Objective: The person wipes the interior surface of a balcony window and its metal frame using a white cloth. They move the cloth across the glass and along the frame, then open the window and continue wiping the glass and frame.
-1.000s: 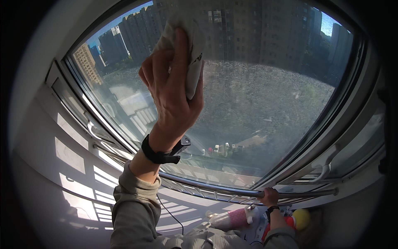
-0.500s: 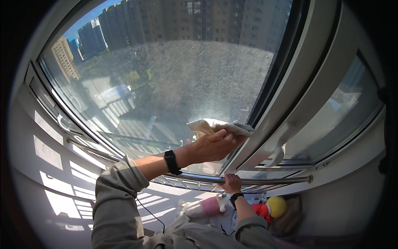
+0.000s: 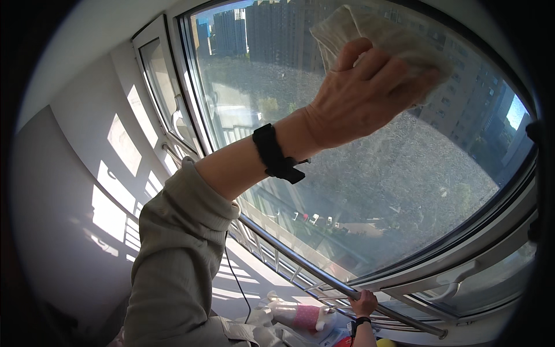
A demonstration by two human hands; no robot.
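High on the large window pane [image 3: 358, 173], my left hand [image 3: 361, 98] presses a pale cloth [image 3: 384, 29] against the glass. Its fingers are bent over the cloth, which spreads out above and beyond them. A black band [image 3: 272, 151] circles my left wrist. Low on the right, my right hand [image 3: 363, 302] is wrapped round the metal handrail [image 3: 292, 254] that runs in front of the window.
A side window with a white handle [image 3: 177, 118] stands at the left. Another handle [image 3: 454, 289] is on the lower right frame. Below the rail lies a plush toy in pink [image 3: 305, 317]. A thin black cord [image 3: 234, 272] hangs beside my left sleeve.
My left hand has moved with the cloth from the pane's lower right edge up to its top. The view has turned and shifted. My right hand stays on the handrail.
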